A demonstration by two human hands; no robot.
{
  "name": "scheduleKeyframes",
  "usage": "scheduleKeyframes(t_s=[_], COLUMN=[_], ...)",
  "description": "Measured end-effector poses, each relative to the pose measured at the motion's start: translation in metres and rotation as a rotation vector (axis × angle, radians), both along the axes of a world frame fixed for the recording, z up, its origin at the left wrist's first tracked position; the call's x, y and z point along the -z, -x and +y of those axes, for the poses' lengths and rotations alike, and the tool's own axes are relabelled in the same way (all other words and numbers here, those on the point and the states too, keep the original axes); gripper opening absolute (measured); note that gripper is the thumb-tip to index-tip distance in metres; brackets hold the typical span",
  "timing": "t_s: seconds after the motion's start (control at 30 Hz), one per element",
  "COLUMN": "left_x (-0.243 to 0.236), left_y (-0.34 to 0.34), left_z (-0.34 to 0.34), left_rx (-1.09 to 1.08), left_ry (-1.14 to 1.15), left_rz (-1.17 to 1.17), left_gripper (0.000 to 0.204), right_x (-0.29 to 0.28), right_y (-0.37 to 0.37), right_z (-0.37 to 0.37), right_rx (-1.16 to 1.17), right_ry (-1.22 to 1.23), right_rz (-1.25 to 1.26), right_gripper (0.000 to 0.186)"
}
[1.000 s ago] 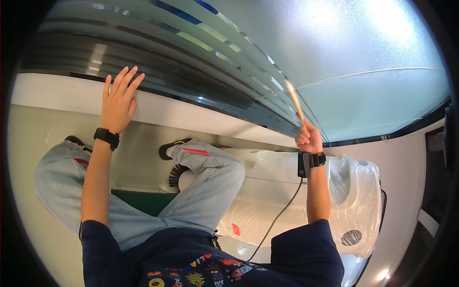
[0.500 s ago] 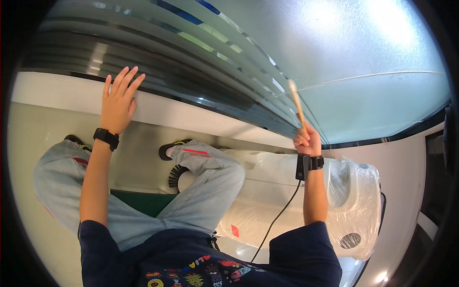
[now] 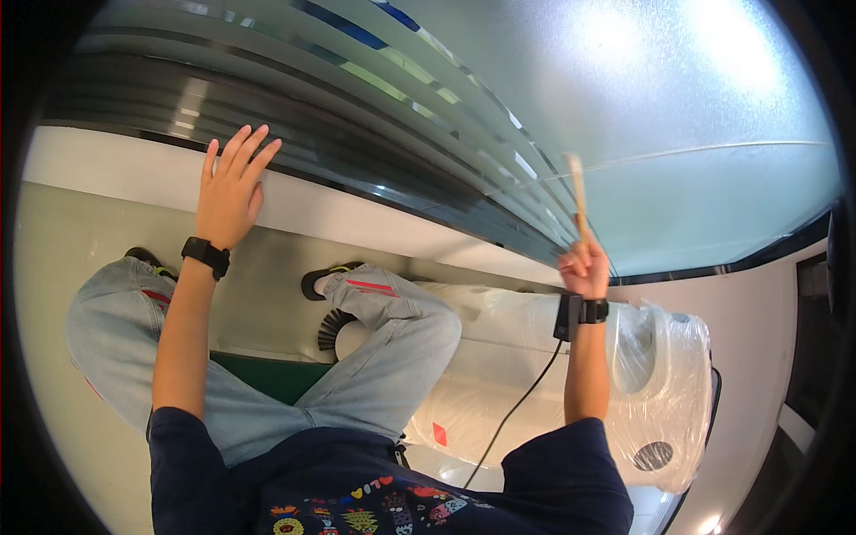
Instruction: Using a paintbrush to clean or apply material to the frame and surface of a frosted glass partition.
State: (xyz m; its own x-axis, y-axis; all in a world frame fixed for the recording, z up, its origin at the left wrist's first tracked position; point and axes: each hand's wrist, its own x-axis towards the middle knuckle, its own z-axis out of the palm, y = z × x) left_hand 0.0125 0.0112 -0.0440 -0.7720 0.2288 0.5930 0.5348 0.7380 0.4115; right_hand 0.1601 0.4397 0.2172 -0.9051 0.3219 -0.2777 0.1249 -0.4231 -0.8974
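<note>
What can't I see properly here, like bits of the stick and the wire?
All in the head view:
Pale stick: lower end hidden inside the right hand; tip too blurred to make out.
Black wire: one end out of sight at the dark shirt.
Round black-bristled thing: partly behind the jeans.
Person's shoes: partly covered by the trouser legs.

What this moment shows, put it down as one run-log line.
left hand: open, empty | right hand: holding slim tan stick | tip: in front of frosted glass, contact unclear
</note>
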Motion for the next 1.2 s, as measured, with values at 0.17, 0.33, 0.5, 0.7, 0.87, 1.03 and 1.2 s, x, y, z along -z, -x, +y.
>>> scheduleKeyframes(t_s=[0.17, 0.33, 0.5, 0.7, 0.87, 1.03, 1.2], left_x=[0.002, 0.003, -0.002, -0.003, -0.001, 0.001, 0.001], left_y=[-0.001, -0.001, -0.002, -0.006, 0.0, -0.003, 0.0], left_z=[0.0, 0.001, 0.002, -0.001, 0.002, 0.001, 0.003], left_rx=[0.002, -0.009, -0.009, -0.022, 0.002, 0.002, -0.006], left_ry=[-0.016, -0.023, -0.038, -0.037, -0.033, -0.029, -0.042], left_rz=[0.012, -0.001, 0.009, 0.0, -0.002, -0.002, 0.004], left_gripper=[0.062, 0.062, 0.06, 0.059, 0.061, 0.062, 0.062], right_x=[-0.009, -0.026, -0.023, -0.018, 0.0, -0.022, 0.001], right_y=[0.007, -0.008, -0.007, 0.001, -0.003, -0.006, 0.003], right_z=[0.006, 0.003, 0.011, 0.018, 0.011, 0.014, 0.001], right_rx=[-0.011, 0.032, -0.05, -0.008, 0.006, 0.031, 0.074], right_ry=[-0.199, -0.163, -0.14, -0.11, -0.16, -0.107, -0.111], right_rz=[0.059, 0.123, -0.295, 0.146, -0.235, 0.257, -0.238], right_gripper=[0.035, 0.037, 0.036, 0.036, 0.035, 0.036, 0.033])
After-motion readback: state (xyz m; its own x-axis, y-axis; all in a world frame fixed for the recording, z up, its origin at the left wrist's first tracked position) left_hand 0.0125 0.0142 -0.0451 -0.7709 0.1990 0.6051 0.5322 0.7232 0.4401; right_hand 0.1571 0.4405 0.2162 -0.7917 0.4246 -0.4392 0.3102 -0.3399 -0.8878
